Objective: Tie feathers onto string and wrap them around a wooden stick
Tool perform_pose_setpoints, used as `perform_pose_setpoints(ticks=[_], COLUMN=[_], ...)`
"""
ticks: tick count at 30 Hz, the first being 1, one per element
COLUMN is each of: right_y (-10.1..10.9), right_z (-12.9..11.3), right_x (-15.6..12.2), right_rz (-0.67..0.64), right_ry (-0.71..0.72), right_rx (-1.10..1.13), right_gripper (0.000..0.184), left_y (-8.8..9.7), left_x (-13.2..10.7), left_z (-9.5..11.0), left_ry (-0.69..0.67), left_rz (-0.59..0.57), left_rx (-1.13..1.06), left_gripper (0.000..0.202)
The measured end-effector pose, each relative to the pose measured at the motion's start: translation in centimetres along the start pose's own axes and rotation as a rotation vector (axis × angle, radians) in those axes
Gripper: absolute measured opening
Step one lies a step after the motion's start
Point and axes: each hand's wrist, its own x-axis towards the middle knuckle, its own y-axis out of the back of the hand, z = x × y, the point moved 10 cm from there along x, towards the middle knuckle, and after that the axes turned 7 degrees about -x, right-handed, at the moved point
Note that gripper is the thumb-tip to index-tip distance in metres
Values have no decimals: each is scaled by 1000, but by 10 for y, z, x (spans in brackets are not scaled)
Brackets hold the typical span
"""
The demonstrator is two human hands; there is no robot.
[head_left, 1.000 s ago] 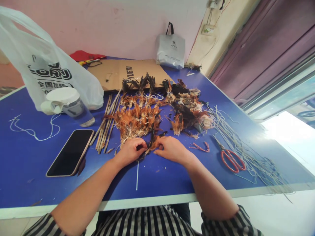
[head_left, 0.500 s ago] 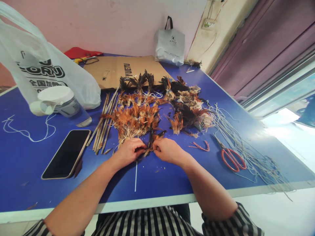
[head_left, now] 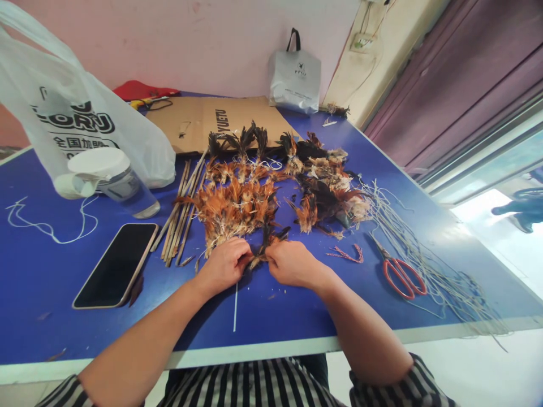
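Between my two hands is a small bunch of dark and brown feathers (head_left: pixel 268 238), its pale quill ends pointing down toward me. My left hand (head_left: pixel 227 262) is closed, thumb and fingers pinching the bunch from the left. From the other side my right hand (head_left: pixel 292 263) pinches it, fingers curled; the fingertips of both are partly hidden. A white string (head_left: pixel 236 308) runs from under my left hand toward the table's front edge. Just beyond lie rows of orange-brown feather bunches (head_left: pixel 237 206), and to their right a darker feather pile (head_left: pixel 328 198).
On the left are a black phone (head_left: pixel 115 265), thin sticks (head_left: pixel 180 217), a clear bottle with a white lid (head_left: pixel 131 189) and a white plastic bag (head_left: pixel 139 147). Scissors (head_left: pixel 405 277) and loose strings (head_left: pixel 419 254) lie right. Cardboard (head_left: pixel 186 121) and a silver bag (head_left: pixel 294 82) stand behind.
My right hand has shifted slightly right, a little away from the left. The feather bunch between them now leans more to the right. The view has drifted slightly.
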Motion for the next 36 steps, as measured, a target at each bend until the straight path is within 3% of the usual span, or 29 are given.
perform_pose_setpoints(ticks=[6, 12, 17, 20, 23, 25, 36], right_y=[3, 17, 25, 12, -9, -15, 12], right_z=[8, 17, 17, 16, 14, 15, 16], right_x=[3, 1, 2, 8, 14, 14, 4], right_rz=[68, 179, 289, 250, 88, 35, 151], right_ry=[-46, -28, -51, -67, -117, -146, -7], right_rx=[27, 494, 723, 973, 1180, 1190, 752], right_gripper=[18, 12, 8, 5, 6, 7, 10], left_y=[8, 7, -3, -5, -4, -2, 6], left_x=[2, 2, 0, -1, -1, -1, 1], left_z=[-7, -10, -5, -2, -1, 0, 10], left_ry=[43, 84, 74, 57, 30, 16, -2], left_rz=[67, 73, 42, 38, 38, 38, 97], left_rx=[-41, -84, -76, -59, -61, -84, -162], left_gripper=[19, 15, 8, 11, 13, 12, 19])
